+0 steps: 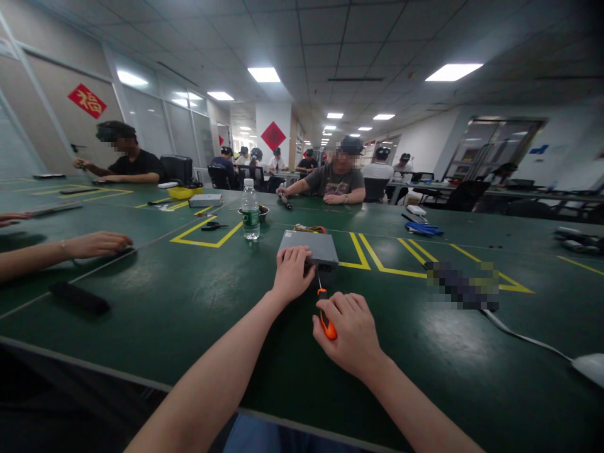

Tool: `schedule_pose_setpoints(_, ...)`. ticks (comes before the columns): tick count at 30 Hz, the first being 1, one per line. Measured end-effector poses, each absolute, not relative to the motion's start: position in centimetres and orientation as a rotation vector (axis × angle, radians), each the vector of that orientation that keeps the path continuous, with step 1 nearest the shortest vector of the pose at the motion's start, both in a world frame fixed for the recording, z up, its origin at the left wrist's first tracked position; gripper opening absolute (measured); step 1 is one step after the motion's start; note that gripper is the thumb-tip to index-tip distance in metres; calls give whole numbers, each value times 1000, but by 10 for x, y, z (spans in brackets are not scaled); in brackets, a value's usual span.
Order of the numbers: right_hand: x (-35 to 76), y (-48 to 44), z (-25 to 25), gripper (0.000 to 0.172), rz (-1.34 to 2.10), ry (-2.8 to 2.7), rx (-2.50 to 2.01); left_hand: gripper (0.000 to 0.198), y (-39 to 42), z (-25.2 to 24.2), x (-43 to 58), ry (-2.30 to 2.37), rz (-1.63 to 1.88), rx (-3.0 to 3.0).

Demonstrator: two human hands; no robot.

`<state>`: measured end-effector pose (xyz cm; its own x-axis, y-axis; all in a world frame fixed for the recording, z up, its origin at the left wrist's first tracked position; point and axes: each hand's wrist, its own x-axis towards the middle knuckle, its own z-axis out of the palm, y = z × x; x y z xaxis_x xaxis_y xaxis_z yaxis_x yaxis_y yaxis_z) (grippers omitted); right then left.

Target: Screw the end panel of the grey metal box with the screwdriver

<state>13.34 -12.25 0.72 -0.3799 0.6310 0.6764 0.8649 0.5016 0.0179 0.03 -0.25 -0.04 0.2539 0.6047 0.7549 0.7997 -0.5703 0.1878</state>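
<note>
Grey metal box (315,246), frame centre, looked closed: driver work apparently under way, nothing visibly detached, remainder unclear. Your right hand (350,330) gripped orange screwdriver (328,326), tip at near face. Your left hand (293,272) rested half-bent on top; grip couldn't be told.

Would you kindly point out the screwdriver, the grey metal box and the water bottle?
Screwdriver (329,328): head view, on the orange part of its handle.
Grey metal box (315,244): head view, on its top face.
Water bottle (251,217): head view, on its green label.
</note>
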Motion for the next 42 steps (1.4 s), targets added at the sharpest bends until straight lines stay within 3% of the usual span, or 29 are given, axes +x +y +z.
schedule_pose_setpoints(4, 133, -122, 5, 21, -453, -2050, -1192, 23, -1, -1, 0, -1327, -1215, -2290)
schedule_pose_setpoints(12, 131, -121, 6, 8, -545, -2157, -1226, 22, -1, -2, 1, -1320, -1223, -2272)
schedule_pose_setpoints(18, 133, -118, 1, 23, -467, -2038, -1207, 22, -1, -2, 1, -1319, -1212, -2277)
schedule_pose_setpoints(25, 134, -121, 5, 7, -466, -2108, -1247, 22, 0, -2, 1, -1310, -1230, -2274)
schedule_pose_setpoints(31, 134, -117, 2, 20, -390, -2027, -1225, 23, 0, -2, 0, -1320, -1215, -2279)
schedule_pose_setpoints(39, 136, -119, 5, 10, -416, -2101, -1217, 24, -1, -1, 0, -1314, -1215, -2289)
schedule_pose_setpoints(42, 136, -118, 4, 17, -411, -2059, -1227, 24, -1, -1, 1, -1314, -1219, -2289)
